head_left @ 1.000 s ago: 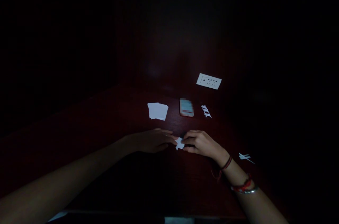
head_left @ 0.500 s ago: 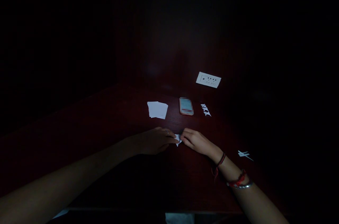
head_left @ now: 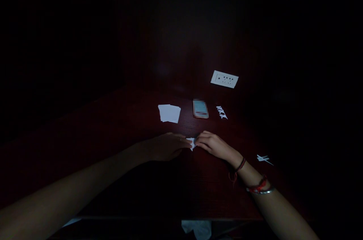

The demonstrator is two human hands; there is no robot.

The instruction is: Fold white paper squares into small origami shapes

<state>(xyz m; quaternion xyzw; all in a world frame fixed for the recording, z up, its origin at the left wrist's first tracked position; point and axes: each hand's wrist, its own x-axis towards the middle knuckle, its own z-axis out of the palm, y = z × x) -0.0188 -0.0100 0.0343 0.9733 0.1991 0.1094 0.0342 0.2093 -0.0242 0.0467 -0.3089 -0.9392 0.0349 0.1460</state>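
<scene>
Between my hands, on the dark red table (head_left: 176,187), lies a small white folded piece of paper (head_left: 193,143) with pointed corners. My left hand (head_left: 167,147) reaches in from the left and pins the paper with its fingertips. From the other side my right hand (head_left: 214,145) has its fingers bunched together at the paper's right edge. Both hands cover parts of the paper, so its full shape is hidden.
Beyond my hands lie a stack of white paper sheets (head_left: 169,113), a phone-like object with a blurred screen (head_left: 200,108) and several folded paper pieces (head_left: 222,112). White paper strips (head_left: 263,158) sit at the right. A socket plate (head_left: 224,79) is at the back.
My right hand's fingers, spread over the paper a second ago, drew together at its right edge. My left hand stays on the paper. The view has tilted slightly.
</scene>
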